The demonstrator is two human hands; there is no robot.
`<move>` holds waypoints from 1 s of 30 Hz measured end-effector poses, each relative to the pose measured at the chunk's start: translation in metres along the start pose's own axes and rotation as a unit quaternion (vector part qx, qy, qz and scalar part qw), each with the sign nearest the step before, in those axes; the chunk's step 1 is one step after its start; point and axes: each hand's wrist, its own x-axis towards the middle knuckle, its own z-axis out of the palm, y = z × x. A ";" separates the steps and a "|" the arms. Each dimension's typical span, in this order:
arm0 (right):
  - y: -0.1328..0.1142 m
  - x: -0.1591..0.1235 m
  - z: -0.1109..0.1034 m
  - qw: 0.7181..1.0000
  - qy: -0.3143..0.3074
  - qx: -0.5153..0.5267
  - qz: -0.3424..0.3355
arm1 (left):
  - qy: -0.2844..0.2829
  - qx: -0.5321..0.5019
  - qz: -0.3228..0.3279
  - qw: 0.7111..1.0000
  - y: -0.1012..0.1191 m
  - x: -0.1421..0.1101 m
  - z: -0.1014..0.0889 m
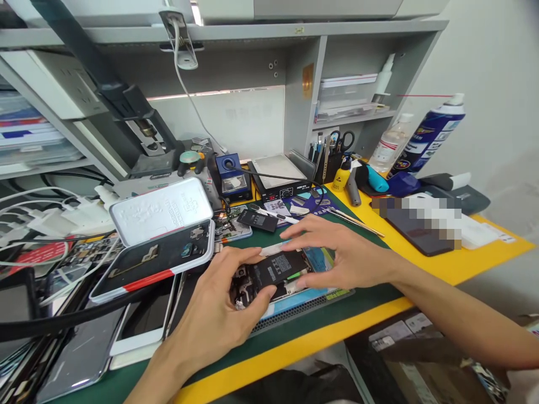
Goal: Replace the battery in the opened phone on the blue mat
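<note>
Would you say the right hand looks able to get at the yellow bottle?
Probably yes: the right hand is at the opened phone, and only low items, such as slim tools, seem to lie between it and the yellow bottle.

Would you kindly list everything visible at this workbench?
open phone: one, black, between grips
batteries: two, black, in and behind phone
pad: one, blue, under phone
shallow trays: two, white and black-lined, left
loose phones: several, mixed, left and right
small parts: many, mixed, left
cables: several, white and black, left and rear
bottles: three, yellow, clear, white, rear right
spray can: one, blue-and-white, far right
scissors: one, black, rear right
shelving: one, grey, rear
bench: one, green with yellow edge, beneath
left grip: one, bare, phone's left end
right grip: one, bare, phone's right end
</note>
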 end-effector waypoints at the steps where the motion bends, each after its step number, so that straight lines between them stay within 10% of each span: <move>1: -0.001 0.000 0.002 0.999 0.021 -0.017 -0.023 | 0.006 0.000 -0.001 1.000 0.000 0.000 0.000; 30: -0.006 0.002 0.026 0.963 0.088 -0.174 -0.187 | 0.046 -0.018 -0.015 0.999 0.003 0.002 0.004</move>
